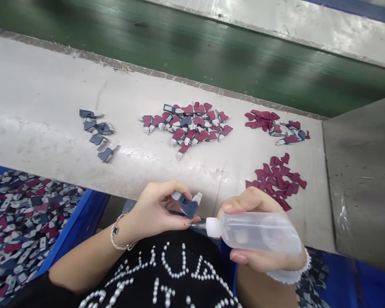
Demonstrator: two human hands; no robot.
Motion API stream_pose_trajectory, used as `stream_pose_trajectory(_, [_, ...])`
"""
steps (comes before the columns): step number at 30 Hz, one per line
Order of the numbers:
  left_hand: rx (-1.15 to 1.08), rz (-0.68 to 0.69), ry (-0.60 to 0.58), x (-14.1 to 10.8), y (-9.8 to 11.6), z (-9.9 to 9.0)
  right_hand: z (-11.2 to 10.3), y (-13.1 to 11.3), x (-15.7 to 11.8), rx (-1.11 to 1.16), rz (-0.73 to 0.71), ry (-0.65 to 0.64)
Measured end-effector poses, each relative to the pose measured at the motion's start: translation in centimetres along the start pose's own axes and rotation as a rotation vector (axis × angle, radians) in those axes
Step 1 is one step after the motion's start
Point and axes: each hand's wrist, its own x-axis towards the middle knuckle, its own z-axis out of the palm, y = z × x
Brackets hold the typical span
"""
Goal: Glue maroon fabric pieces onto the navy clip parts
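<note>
Where the hands meet, left hand (154,209): pinching a navy cut piece (186,206).
Right hand (247,204): gripping a squeeze bottle (256,233), needle nozzle (195,224) just beside the piece.

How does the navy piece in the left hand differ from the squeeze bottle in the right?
The navy piece is dark and opaque; the squeeze bottle is translucent with a white collar and needle nozzle. The piece is much smaller than the bottle. The left hand pinches the piece; the right hand wraps around the bottle. Both are held close together.
</note>
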Motion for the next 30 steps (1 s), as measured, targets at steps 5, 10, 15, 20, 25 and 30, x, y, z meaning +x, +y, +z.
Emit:
stream_pose_trajectory(5, [0.0, -0.003, -0.058, 0.2, 0.3, 0.1, 1.5, -1.7, 0.4, -0.255, -0.044, 0.179])
stream_pose_trajectory(10, [0.074, 0.033, -0.128, 0.4, 0.8, 0.1, 2.8, -2.4, 0.5, -0.438, -0.113, 0.187])
stream_pose_trajectory(15, [0.091, 0.027, -0.163, 0.3, 0.8, 0.1, 3.5, -3.1, 0.7, -0.534, -0.052, 0.15])
stream_pose_trajectory(20, [0.109, 0.012, -0.192, 0.2, 1.0, 0.0, 3.5, -3.8, 1.0, -0.546, -0.024, 0.105])
stream_pose_trajectory(25, [0.099, -0.012, -0.214, 0.2, 1.3, 0.1, 3.4, -3.6, 1.0, -0.545, -0.04, 0.082])
stream_pose_trajectory(30, [0.108, 0.01, -0.201, 0.4, 1.2, 0.0, 3.3, -3.7, 0.8, -0.563, -0.044, 0.124])
